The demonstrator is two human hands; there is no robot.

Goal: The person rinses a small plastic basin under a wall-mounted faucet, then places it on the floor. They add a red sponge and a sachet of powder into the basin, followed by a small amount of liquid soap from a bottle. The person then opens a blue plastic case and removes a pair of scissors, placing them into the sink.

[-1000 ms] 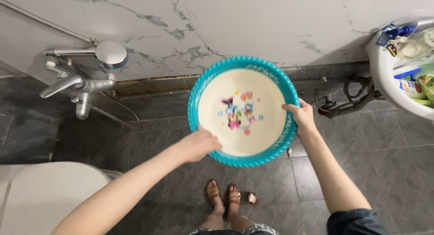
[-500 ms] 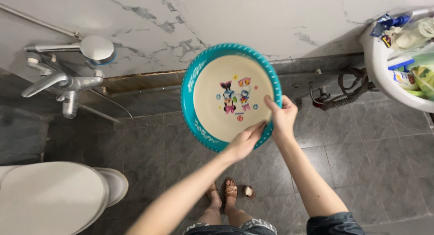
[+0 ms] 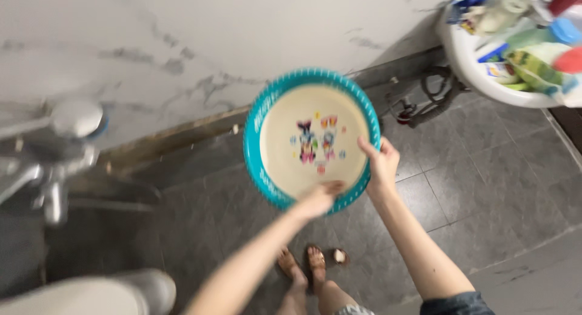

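Both grips clamped on teal basin (image 3: 274, 133) rim: left hand (image 3: 316, 200) near edge, right hand (image 3: 380, 164) right edge (frame blurred).

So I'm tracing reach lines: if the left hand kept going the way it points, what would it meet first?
The left hand points up the basin; its cream inside comes first, though blur hides depth.

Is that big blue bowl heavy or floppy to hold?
Probably light: the basin hangs in the air, held only at its rim by the right hand and left hand. It looks stiff, keeping its round shape. Its smooth inside may be slippery.
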